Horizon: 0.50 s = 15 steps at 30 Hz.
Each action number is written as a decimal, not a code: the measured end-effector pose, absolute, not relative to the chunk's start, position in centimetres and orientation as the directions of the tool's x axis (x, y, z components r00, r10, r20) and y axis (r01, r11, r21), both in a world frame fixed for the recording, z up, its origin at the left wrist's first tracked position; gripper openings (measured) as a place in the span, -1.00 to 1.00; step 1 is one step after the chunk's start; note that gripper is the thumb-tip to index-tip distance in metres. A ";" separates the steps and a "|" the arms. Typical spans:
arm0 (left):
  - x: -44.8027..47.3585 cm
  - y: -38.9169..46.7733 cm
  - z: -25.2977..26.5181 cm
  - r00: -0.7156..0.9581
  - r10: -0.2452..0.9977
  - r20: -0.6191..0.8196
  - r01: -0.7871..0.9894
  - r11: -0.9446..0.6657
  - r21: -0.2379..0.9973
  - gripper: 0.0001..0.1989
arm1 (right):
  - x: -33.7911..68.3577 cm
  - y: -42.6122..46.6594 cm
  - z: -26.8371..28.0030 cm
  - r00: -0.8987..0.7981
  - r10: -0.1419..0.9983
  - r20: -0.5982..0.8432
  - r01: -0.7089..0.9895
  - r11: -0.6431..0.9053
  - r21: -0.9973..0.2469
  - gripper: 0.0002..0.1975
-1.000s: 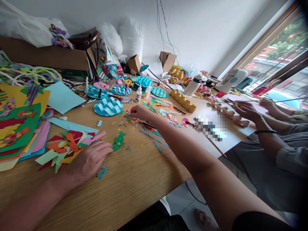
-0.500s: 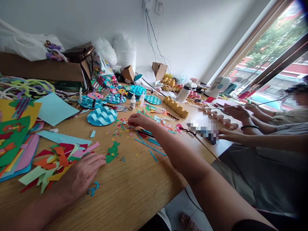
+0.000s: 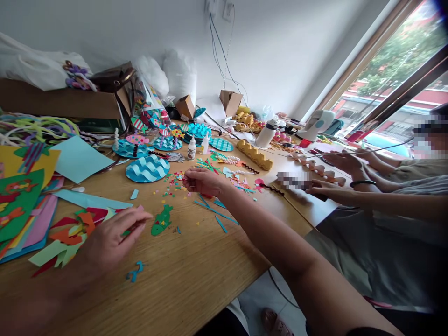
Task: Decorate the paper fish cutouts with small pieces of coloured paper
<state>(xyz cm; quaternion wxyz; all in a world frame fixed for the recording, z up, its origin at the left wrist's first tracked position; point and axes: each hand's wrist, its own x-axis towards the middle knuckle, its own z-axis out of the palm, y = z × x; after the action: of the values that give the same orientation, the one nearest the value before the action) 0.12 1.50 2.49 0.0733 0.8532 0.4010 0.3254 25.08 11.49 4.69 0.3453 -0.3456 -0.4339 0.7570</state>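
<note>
A green paper fish [image 3: 161,221] with small coloured pieces on it lies flat on the wooden table. Just left of it, my left hand [image 3: 115,235] hovers by a pile of coloured paper scraps [image 3: 66,240], fingers stretched out, thumb apart and nothing visible in them. Over the tiny bits of cut paper [image 3: 174,181], my right hand [image 3: 201,181] is closed in a pinch. What its fingertips hold, if anything, is too small to make out. Thin blue paper strips [image 3: 221,224] lie below my right forearm. A curled blue scrap [image 3: 135,271] is near the front.
A blue wavy paper disc [image 3: 148,169] lies beyond the confetti, with two glue bottles [image 3: 192,148] behind it. Coloured sheets [image 3: 21,200] are stacked at left. On the right stands a white flask [image 3: 266,134]; a co-worker's hand [image 3: 324,190] holds a blurred-out object.
My left hand has lifted from beside the green fish, its thumb now apart. My right hand has shifted slightly left and toward me, fingers pinched. A co-worker's hand at right has taken hold of the blurred object.
</note>
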 end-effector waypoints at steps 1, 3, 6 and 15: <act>0.6 1.8 3.3 0.447 0.782 0.435 0.634 -0.620 0.462 -0.77 | 24.9 11.0 4.9 -0.536 0.817 -0.211 -0.230 -0.382 -0.895 -0.89; 1.6 2.6 4.8 0.398 0.864 0.308 0.629 -0.501 0.594 -0.72 | 24.5 10.1 5.3 -0.567 0.802 -0.188 -0.231 -0.374 -0.898 -0.92; 3.1 4.3 6.1 0.374 0.905 0.202 0.540 -0.390 0.746 -0.67 | 24.0 8.9 5.8 -0.598 0.787 -0.152 -0.210 -0.337 -0.918 -0.90; 5.2 5.7 5.8 0.385 0.921 0.058 0.321 -0.193 0.927 -0.69 | 22.6 7.2 5.3 -0.551 0.829 -0.095 -0.205 -0.245 -0.948 -0.90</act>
<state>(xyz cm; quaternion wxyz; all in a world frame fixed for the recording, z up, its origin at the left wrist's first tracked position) 5.21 5.72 5.78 0.4534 0.6977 0.4450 0.3311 22.63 7.20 5.30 0.3569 -0.3118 -0.5002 0.7248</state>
